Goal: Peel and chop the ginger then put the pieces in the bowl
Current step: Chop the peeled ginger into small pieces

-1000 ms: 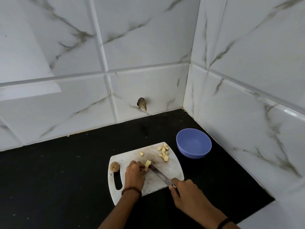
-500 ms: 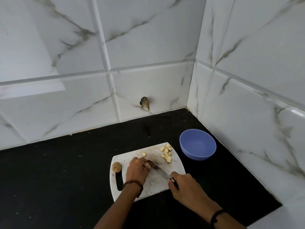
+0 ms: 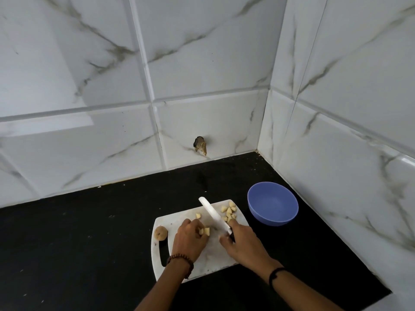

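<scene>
A white cutting board (image 3: 211, 257) lies on the black counter. My left hand (image 3: 188, 240) rests on the board with its fingers curled on a pale peeled ginger piece (image 3: 205, 231). My right hand (image 3: 241, 242) grips the handle of a knife (image 3: 214, 214), whose white blade points up and away over the board. A heap of chopped ginger pieces (image 3: 229, 213) sits at the board's far right corner, and one loose piece (image 3: 198, 215) lies near the blade. A brown ginger end (image 3: 160, 232) sits at the board's left edge. The empty blue bowl (image 3: 272, 204) stands right of the board.
The black counter (image 3: 89, 232) runs into a corner of white marble-look tiled walls at the back and right. A dark hole (image 3: 199, 144) breaks the back wall tile just above the counter. The counter's front right edge (image 3: 381, 295) is close to my right forearm.
The knife blade has lifted off the ginger and swung up, pointing away across the board. My right hand moved forward onto the board. My left hand stays on the ginger piece.
</scene>
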{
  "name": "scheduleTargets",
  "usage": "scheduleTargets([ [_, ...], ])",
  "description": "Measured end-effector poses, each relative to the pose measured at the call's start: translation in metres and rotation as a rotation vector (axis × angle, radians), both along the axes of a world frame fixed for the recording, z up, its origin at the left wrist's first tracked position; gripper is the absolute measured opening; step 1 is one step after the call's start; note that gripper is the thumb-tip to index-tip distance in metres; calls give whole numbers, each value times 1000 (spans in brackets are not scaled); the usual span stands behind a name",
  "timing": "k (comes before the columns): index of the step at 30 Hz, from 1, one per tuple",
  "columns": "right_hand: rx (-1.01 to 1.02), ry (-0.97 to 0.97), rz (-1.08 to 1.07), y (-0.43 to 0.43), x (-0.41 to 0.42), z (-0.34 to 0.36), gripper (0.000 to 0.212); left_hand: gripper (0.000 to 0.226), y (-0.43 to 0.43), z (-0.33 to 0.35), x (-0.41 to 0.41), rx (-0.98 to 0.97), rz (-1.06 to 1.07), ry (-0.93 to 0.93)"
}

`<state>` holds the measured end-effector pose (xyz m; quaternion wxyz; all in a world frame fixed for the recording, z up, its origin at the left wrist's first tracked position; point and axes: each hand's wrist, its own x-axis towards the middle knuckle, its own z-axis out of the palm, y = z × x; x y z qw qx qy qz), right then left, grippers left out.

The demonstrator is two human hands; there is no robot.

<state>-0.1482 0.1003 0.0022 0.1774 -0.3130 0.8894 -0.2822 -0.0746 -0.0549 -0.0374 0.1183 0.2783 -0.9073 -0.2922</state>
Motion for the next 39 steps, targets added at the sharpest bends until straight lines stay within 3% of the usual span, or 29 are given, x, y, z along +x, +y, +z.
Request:
scheduleTargets([
  [4,-43,-27,10,-21,-8,-8,37,7,1,-1,1,32,14,40],
  [11,-15,-59,180,-40,-14,-17,30,8,-3,-2,2,84,-11,19],
  [26,-26,21,138,-22,-47,-21,24,9,15,-4,-27,-7,-49,64],
  [34,-35,-44,116,-15,-48,-26,50,15,15,-3,-27,34,-102,47],
  [39,-109,-81,75,-6,-40,-22,35,15,15,2,-23,91,-177,55],
])
